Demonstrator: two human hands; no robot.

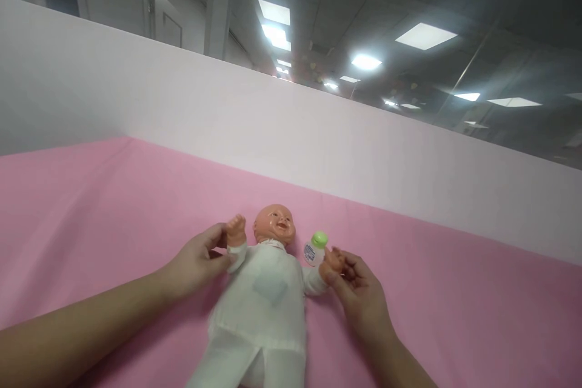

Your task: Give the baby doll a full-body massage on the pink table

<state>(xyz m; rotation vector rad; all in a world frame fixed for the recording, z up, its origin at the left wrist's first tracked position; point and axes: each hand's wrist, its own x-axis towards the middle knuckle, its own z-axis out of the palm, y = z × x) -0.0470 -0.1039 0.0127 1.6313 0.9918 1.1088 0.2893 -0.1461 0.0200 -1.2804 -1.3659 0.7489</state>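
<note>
A baby doll [273, 303] in white clothes lies on its back on a pink cloth [150, 212], its bald head toward the far side. With thumb and fingers, my left hand [197, 264] grips the doll's arm on the left, near its small plastic hand. My right hand [361, 291] pinches the doll's other hand on the right. Just behind that doll hand stands a small clear bottle [314, 251] with a green cap and a printed label, partly covered by the doll's fingers. The doll's feet are out of view.
A white partition [291, 127] rises along the far edge of the pink cloth. Beyond it are a doorway [179, 18] at the left and ceiling lights [425, 36]. Soft folds run through the cloth at the left.
</note>
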